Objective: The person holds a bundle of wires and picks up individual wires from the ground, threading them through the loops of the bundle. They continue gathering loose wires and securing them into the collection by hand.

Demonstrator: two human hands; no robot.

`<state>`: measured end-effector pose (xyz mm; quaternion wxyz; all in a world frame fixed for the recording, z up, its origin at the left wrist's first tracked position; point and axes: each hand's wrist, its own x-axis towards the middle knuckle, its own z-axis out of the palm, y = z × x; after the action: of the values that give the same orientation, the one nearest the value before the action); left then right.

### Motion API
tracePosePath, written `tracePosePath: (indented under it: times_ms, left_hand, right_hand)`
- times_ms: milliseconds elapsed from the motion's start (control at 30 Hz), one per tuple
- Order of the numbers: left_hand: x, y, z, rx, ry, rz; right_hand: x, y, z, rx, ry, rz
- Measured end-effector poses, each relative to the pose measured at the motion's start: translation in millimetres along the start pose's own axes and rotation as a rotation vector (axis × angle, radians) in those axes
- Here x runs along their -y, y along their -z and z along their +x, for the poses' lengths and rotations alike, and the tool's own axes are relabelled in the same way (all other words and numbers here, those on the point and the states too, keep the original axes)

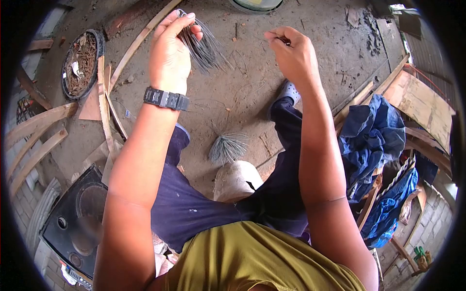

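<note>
My left hand (171, 46) is raised at the upper middle, closed round a bundle of thin grey wires (205, 48). The wires are bent over at the fingers, and their loose ends fan out down to the right. Apart from it, my right hand (295, 52) is closed in a fist-like grip. A small dark bit shows between its thumb and fingers, too little to name. Below both hands, a second bundle of grey wires (229, 147) lies spread out on the ground, by a whitish rounded object (236, 180) between my legs.
At left stand an oval black tub (100, 46) of brown scraps, curved wooden strips (41, 121) and a black speaker box (68, 213). Crumpled blue tarp (371, 131) and wooden boards (421, 107) lie at right. A round greenish container (257, 4) stands at the top edge.
</note>
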<state>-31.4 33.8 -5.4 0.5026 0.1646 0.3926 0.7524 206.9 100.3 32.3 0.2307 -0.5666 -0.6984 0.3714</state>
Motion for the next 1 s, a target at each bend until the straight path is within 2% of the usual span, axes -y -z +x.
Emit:
tracePosePath:
  times_ms: [67, 100, 167, 200, 233, 267, 300, 400, 467, 500, 567, 633, 733, 833, 867, 967, 1000]
  left_hand:
    - [-2.9, -3.0, 0.0, 0.000, -0.022, 0.052]
    - [-5.7, -6.0, -0.4, 0.029, 0.011, 0.097]
    - [-9.8, -11.3, -4.3, 0.044, 0.059, 0.148]
    - [-10.7, -15.1, -5.7, 0.115, 0.118, 0.208]
    - [-10.6, -19.9, -7.0, 0.190, 0.177, 0.267]
    - [-8.0, -29.8, -12.6, 0.161, 0.254, 0.197]
    - [-3.5, -27.2, -16.1, 0.277, 0.302, 0.251]
    - [-0.6, -27.9, -22.8, 0.386, 0.346, 0.221]
    - [-1.6, -30.2, -26.0, 0.529, 0.308, 0.130]
    - [-4.4, -31.5, -26.8, 0.532, 0.318, 0.129]
    - [-13.8, -29.5, -27.4, 0.457, 0.340, 0.190]
    - [-16.6, -12.8, -20.2, 0.499, 0.378, 0.287]
    - [-29.8, -19.2, -23.5, 0.485, 0.315, 0.346]
    - [-36.3, -0.1, -15.6, 0.504, 0.288, 0.299]
    - [-41.2, -2.5, -20.4, 0.447, 0.229, 0.313]
    - [-46.9, 9.3, -20.9, 0.481, 0.160, 0.232]
    - [-50.1, 17.7, -18.6, 0.477, 0.162, 0.229]
  right_hand:
    - [-1.2, 7.6, 0.1, 0.031, 0.169, -0.122]
    - [-0.5, 10.4, -0.1, 0.035, 0.164, -0.120]
    - [1.9, 13.5, -3.6, 0.249, 0.287, -0.193]
    - [3.9, 12.3, -5.9, 0.260, 0.276, -0.186]
    - [6.5, 10.7, -6.7, 0.366, 0.288, -0.105]
    - [9.2, 9.4, -6.7, 0.467, 0.301, -0.022]
    - [10.9, 5.3, -8.1, 0.472, 0.291, -0.009]
    - [36.4, 4.5, -7.0, 0.457, 0.235, 0.141]
    - [63.9, 10.9, -8.0, 0.453, 0.006, 0.111]
    - [61.4, 5.4, -8.9, 0.449, -0.004, 0.113]
    - [56.0, -7.3, -9.5, 0.346, 0.056, 0.453]
    - [57.0, -13.5, -9.9, 0.340, 0.065, 0.484]
    - [64.6, -24.5, -12.1, 0.311, 0.103, 0.564]
    - [61.9, -41.7, -10.1, 0.283, 0.175, 0.662]
    - [61.7, -48.6, -10.5, 0.277, 0.214, 0.710]
    - [66.2, -66.9, -16.6, 0.258, 0.323, 0.584]
    - [75.9, -65.3, -22.8, 0.163, 0.463, 0.337]
